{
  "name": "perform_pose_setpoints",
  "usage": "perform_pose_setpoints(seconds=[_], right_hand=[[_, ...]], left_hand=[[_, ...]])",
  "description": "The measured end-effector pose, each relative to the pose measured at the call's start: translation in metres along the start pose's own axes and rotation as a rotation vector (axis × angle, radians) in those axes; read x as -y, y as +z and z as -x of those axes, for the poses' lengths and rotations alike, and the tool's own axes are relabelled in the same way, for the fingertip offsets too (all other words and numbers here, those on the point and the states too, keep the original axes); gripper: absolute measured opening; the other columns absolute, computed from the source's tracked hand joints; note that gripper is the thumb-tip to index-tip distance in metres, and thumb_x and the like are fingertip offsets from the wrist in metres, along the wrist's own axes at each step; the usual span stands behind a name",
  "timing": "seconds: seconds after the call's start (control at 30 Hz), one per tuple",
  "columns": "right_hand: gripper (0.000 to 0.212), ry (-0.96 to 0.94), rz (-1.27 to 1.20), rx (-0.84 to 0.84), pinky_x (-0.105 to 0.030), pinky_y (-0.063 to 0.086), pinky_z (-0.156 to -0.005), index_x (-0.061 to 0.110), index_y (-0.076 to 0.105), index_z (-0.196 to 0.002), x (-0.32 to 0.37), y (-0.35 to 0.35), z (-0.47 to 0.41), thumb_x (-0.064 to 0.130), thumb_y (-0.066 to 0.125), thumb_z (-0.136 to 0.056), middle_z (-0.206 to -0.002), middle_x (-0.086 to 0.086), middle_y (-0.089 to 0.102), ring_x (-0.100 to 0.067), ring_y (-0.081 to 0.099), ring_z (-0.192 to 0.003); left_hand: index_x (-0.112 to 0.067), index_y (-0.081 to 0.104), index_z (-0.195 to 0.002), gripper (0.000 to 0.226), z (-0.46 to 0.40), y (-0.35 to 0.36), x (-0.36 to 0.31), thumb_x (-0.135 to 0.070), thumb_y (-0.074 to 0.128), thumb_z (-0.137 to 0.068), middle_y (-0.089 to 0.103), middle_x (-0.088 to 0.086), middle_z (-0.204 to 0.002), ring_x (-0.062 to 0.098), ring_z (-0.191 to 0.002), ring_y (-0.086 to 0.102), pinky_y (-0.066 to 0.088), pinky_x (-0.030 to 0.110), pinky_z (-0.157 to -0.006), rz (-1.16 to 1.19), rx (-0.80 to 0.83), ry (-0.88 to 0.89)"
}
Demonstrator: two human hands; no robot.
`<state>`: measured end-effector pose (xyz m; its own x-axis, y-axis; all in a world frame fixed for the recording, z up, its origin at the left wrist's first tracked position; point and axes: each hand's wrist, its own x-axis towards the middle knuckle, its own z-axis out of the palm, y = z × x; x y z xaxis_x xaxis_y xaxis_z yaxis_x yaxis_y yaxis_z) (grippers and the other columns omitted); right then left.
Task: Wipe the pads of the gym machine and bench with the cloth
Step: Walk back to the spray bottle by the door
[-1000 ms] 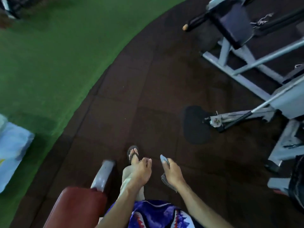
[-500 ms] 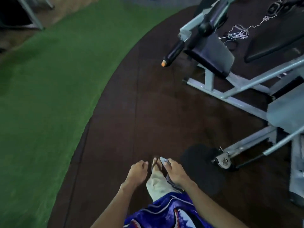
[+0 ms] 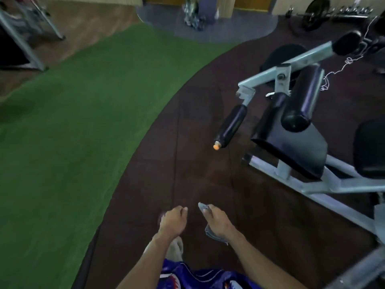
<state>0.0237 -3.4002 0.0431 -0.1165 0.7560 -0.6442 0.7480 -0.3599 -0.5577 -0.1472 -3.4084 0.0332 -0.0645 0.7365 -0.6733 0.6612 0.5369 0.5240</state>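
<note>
There is one view only, from the camera on my head, wide-angled, looking forward and steeply down along my body. My left hand (image 3: 174,221) and right hand (image 3: 216,222) sit close to the lens at the bottom centre, my forearms running out of the lower edge. The dark floor (image 3: 198,142) stretches away up the middle, the green turf (image 3: 73,132) fills the left, the gym machine (image 3: 291,126) stands at the right, and far walls curve along the top edge.
</note>
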Motion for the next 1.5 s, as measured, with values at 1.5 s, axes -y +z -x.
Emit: perform_pose_setpoints(seconds=[1.5], right_hand=[[0.036, 0.075, -0.112, -0.146, -0.030, 0.038, -0.074, 0.007, 0.053, -0.127, 0.603, -0.940, -1.252, 0.030, 0.036, -0.105, -0.107, -0.006, 0.062, -0.022, 0.058, -0.094]], left_hand=[[-0.019, 0.048, -0.074, 0.038, -1.247, -0.726, -0.951, -0.033, 0.030, -0.105, 0.050, -0.004, -0.069, 0.006, -0.054, 0.043, 0.040, 0.020, -0.053, -0.219, 0.113, 0.185]])
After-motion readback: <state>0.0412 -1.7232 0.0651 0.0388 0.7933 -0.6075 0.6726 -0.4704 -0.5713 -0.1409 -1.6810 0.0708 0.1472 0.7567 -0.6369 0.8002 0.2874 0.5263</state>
